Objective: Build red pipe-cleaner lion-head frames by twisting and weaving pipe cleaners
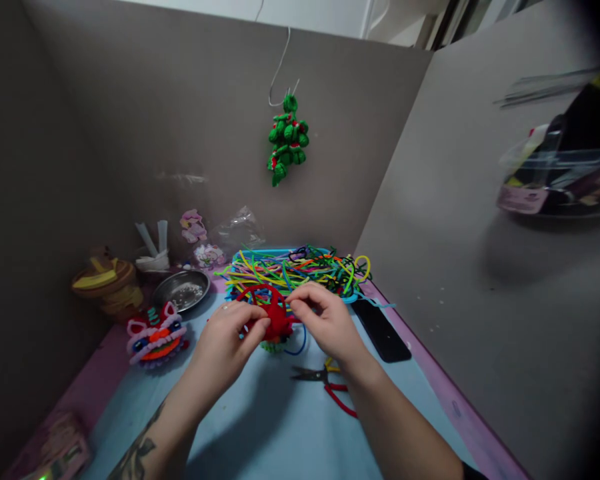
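Observation:
A red fuzzy pipe-cleaner figure is held up between my hands over the table, with red loops standing out at its top left and some green at its underside. My left hand pinches its left side between thumb and fingers. At its upper right, the thumb and forefinger of my right hand are pinched together on what looks like a red pipe-cleaner end, partly hidden by the fingertips. Below them, a pair of scissors with red and yellow handles lies partly behind my right forearm. A blue pipe cleaner curves beside the figure.
Behind my hands stands a blue tray heaped with coloured pipe cleaners. A black phone lies right. Left are a finished lion-head figure, a metal bowl and a basket. A green ornament hangs above.

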Tool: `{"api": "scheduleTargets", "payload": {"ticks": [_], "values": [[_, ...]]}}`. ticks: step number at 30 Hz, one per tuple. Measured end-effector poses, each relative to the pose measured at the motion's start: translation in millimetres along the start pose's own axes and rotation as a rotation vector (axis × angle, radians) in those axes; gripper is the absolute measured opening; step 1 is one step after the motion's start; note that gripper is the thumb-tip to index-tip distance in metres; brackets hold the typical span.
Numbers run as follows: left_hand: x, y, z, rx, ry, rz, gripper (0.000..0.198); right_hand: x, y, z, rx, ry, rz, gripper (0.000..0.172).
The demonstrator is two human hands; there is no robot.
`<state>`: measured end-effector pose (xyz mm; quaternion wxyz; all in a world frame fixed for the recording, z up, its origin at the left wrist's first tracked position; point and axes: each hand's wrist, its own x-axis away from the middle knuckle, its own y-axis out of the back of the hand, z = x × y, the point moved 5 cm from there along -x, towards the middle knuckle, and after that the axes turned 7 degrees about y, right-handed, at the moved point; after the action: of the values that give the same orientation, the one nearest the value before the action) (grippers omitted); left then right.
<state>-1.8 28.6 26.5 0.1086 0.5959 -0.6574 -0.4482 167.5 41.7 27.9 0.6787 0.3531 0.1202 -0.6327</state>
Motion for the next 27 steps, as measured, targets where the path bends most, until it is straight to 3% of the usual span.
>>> {"api": "scheduleTargets", "payload": {"ticks": [2, 5, 8, 14, 27], "values": [[-1, 1.4, -3, -0.004, -0.041, 0.037, 0.016, -2, 9, 3, 0.063, 0.106, 0.004, 0.017], [-1, 2.8, -10, 0.016, -0.103, 0.116, 0.017, -3, 9, 8, 0.190, 0.228, 0.150, 0.027], [0, 5.1, -14, 0.053, -0.115, 0.162, 0.018, -2, 4, 9, 0.248, 0.273, 0.274, 0.025], [0, 10.9, -13, 0.124, -0.124, 0.150, 0.021, -3, 5, 10, 0.213, 0.293, 0.244, 0.016], [0, 14.8, -6, 0.194, -0.138, 0.158, 0.016, -1, -1, 13, 0.146, 0.304, 0.360, 0.012]]}}
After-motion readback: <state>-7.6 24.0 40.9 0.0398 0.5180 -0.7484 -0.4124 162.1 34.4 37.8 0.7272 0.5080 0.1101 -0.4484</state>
